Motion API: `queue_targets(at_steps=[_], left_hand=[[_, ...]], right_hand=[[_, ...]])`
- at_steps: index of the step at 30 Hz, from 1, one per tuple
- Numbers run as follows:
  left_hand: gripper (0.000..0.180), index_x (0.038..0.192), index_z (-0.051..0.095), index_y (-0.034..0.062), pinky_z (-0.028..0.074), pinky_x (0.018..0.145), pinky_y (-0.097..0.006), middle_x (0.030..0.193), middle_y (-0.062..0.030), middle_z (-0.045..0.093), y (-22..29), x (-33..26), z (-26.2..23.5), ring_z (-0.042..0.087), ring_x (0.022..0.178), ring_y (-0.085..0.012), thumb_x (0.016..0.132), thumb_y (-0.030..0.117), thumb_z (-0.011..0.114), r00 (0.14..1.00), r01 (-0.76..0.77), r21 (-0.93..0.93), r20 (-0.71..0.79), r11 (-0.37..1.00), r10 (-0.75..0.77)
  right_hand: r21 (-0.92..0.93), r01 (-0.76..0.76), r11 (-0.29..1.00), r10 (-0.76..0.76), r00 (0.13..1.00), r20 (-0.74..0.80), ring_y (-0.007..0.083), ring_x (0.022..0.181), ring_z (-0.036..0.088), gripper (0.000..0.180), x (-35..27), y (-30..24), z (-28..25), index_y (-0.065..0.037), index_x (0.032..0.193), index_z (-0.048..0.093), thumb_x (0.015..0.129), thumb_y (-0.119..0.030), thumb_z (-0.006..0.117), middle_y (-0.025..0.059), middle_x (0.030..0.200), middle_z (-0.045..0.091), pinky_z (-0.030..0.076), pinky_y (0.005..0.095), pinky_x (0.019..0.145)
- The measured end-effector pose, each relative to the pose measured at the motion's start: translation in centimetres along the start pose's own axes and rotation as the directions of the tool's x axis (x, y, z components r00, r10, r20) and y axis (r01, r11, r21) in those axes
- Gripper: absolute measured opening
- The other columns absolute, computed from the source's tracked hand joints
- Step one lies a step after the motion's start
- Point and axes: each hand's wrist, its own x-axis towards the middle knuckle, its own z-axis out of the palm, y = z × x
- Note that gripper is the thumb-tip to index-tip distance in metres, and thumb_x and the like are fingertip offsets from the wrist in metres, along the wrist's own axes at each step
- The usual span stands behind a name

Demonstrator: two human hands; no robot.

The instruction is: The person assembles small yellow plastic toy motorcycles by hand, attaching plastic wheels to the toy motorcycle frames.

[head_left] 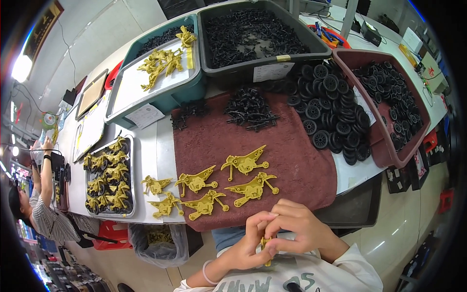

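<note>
Large grey-green letters (307, 279), upside down in this view, cross the front of the white cloth shirt (301, 266). A white rectangular paper label (145, 115) is on the teal plastic bin (189, 90), and a white printed paper sheet (272, 72) on the dark grey plastic bin (227, 73); their print is too small to read. The brown-framed wall sign (43, 30) bears dark brush-like characters, too slanted to make out.

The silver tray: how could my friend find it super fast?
Find the reddish-brown cloth on the white table. Look left, past two loose yellow pieces, to the silver tray. Unlike the deep teal bin behind, it's shallow and crowded with yellow-and-black pieces.
</note>
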Motion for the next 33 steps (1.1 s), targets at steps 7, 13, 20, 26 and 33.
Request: queue_targets(at_steps=[7, 13, 20, 26, 33], left_hand=[[0.041, 0.117, 0.032, 0.0053, 0.042, 0.093, -0.038, 0.110, -0.0159, 0.045, -0.2, 0.8, 0.5, 0.053, 0.102, -0.0239, 0.086, 0.002, 0.058, 0.984, -0.135, -0.227, -0.149, 0.965, 0.103], [0.020, 0.094, 0.046, 0.0041, 0.040, 0.089, -0.032, 0.106, -0.0111, 0.047, 0.9, 0.8, 0.4, 0.052, 0.101, -0.0202, 0.083, 0.005, 0.062, 0.983, 0.045, -0.162, -0.167, 0.986, -0.072], [0.024, 0.087, 0.045, 0.0056, 0.037, 0.084, -0.029, 0.105, -0.0105, 0.048, 0.2, 0.7, 0.0, 0.048, 0.093, -0.0182, 0.076, 0.005, 0.066, 0.987, 0.005, -0.208, -0.158, 0.978, -0.039], [0.027, 0.077, 0.042, 0.0076, 0.036, 0.082, -0.028, 0.104, -0.0115, 0.048, 0.6, 0.7, -0.7, 0.046, 0.092, -0.0180, 0.084, 0.006, 0.068, 0.994, -0.064, -0.045, -0.090, 0.997, 0.060], [0.027, 0.076, 0.042, 0.0055, 0.039, 0.088, -0.032, 0.107, -0.0126, 0.045, 1.1, 1.2, -0.3, 0.045, 0.095, -0.0213, 0.088, 0.007, 0.065, 0.996, -0.025, 0.038, -0.083, 0.999, 0.028]], right_hand=[[0.036, 0.054, 0.998, -0.052, 0.997, -0.054, 0.0196, 0.058, 0.049, 0.019, 0.2, 0.2, 0.3, -0.009, 0.079, 0.061, 0.079, -0.020, 0.077, 0.0016, 0.067, 0.054, 0.038, 0.0320, 0.052], [0.044, 0.062, 0.997, -0.058, 0.995, -0.076, 0.0187, 0.057, 0.050, 0.019, -0.2, 0.7, 0.6, -0.009, 0.081, 0.063, 0.080, -0.021, 0.077, 0.0016, 0.066, 0.054, 0.038, 0.0316, 0.052], [0.018, 0.155, 0.988, -0.152, 0.979, -0.135, 0.0180, 0.054, 0.051, 0.019, 0.0, 0.9, 1.5, -0.010, 0.081, 0.064, 0.075, -0.017, 0.079, 0.0007, 0.064, 0.053, 0.038, 0.0302, 0.049], [0.043, 0.222, 0.974, -0.211, 0.962, -0.174, 0.0164, 0.050, 0.051, 0.019, 0.1, 1.2, 0.9, -0.009, 0.080, 0.063, 0.073, -0.014, 0.080, 0.0004, 0.064, 0.055, 0.038, 0.0278, 0.046], [0.077, 0.060, 0.995, -0.054, 0.995, -0.080, 0.0151, 0.052, 0.054, 0.023, 0.4, 0.0, -0.2, -0.008, 0.079, 0.063, 0.077, -0.021, 0.082, 0.0011, 0.068, 0.059, 0.041, 0.0264, 0.047]])
